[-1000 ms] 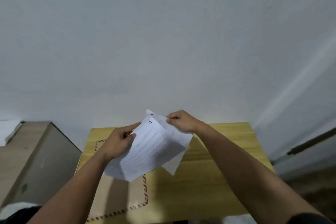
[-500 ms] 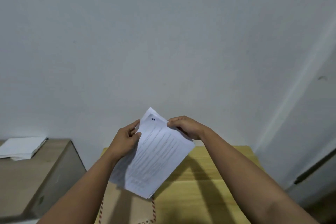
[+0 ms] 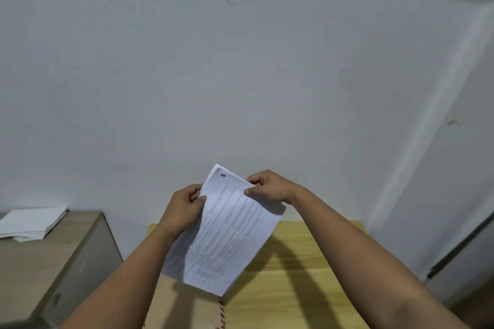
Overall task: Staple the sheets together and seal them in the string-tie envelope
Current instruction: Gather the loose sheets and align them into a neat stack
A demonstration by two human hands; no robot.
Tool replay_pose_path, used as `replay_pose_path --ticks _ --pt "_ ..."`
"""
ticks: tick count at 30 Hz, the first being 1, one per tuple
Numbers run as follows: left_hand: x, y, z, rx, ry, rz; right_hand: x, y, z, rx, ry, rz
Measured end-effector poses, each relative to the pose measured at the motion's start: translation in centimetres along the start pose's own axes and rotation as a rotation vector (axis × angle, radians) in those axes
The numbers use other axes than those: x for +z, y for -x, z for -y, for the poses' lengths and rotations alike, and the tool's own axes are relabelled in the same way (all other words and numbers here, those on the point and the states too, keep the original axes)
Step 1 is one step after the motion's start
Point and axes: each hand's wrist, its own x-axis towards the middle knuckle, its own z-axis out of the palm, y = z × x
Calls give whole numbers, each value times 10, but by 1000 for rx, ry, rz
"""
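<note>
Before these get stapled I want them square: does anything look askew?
Yes. The sheets, pinched by the left hand and right hand, are fanned: back pages jut past the front page's edges.

We hold the sheets (image 3: 227, 232) between our hands, up above the table (image 3: 294, 275): our left hand (image 3: 184, 211) grips their left edge, our right hand (image 3: 270, 188) pinches their upper right edge. Below the sheets and between our forearms, the envelope (image 3: 197, 310) lies flat on the table. Left of our left hand stands a cabinet (image 3: 53, 262), with a stack of papers (image 3: 32, 223) on its top. Beyond both hands rises the wall (image 3: 213, 75).
</note>
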Motion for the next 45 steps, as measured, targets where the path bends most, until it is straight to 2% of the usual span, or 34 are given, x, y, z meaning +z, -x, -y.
replay_pose_path --ticks 7,12,16,18,23,28,32,39,42,45 --pt "9 -5 -6 -80 24 -72 9 10 6 -175 35 -187" --pt "12 -7 -11 39 -145 -129 11 13 4 -226 20 -244" --pt "17 -9 -7 91 -209 -37 7 22 -3 -212 -7 -273" --pt "27 -10 -5 96 -193 -26 4 27 -10 -178 -9 -285" --pt "60 -15 3 25 -108 -117 -14 47 -40 -32 -34 -324" --pt "102 -21 20 -59 -6 -184 -34 69 -93 124 -405 -379" --pt "149 -29 34 -173 98 -187 -35 81 -138 248 -551 -363" --pt "236 -30 48 -326 121 -7 -31 90 -234 356 -465 -533" --pt "260 -30 60 -349 93 33 -33 94 -272 379 -467 -532" --pt "282 -25 84 -357 37 97 -29 94 -308 447 -332 -499"
